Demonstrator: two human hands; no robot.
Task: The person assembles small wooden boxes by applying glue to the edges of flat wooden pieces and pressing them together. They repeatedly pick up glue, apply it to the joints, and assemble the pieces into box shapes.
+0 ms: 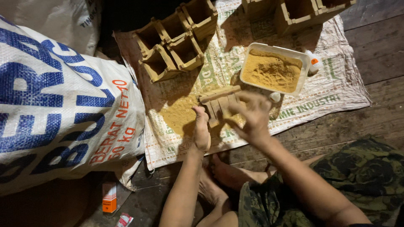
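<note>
Wooden frame: a small slatted piece of pale wood (219,103), held up between my two hands just in front of the white tray, on its near-left side, above the spread sack cloth.
My left hand (201,130): edge-on against the frame's left end, fingers straight and together, thumb up by the slats; it props the piece rather than wraps it.
My right hand (252,115): fingers curled over the frame's right side, gripping it from above.
White tray (299,54): rectangular, full of yellow-brown sawdust (271,71).
Loose sawdust (179,113): a spill on the cloth, left of the tray and under the frame.
Sack cloth (336,88): printed woven sheet lying beneath the tray.
Wooden boxes (179,42): open square boxes clustered left of the tray, more behind it.
Big sack (59,105): white with blue lettering, far left of the tray.
</note>
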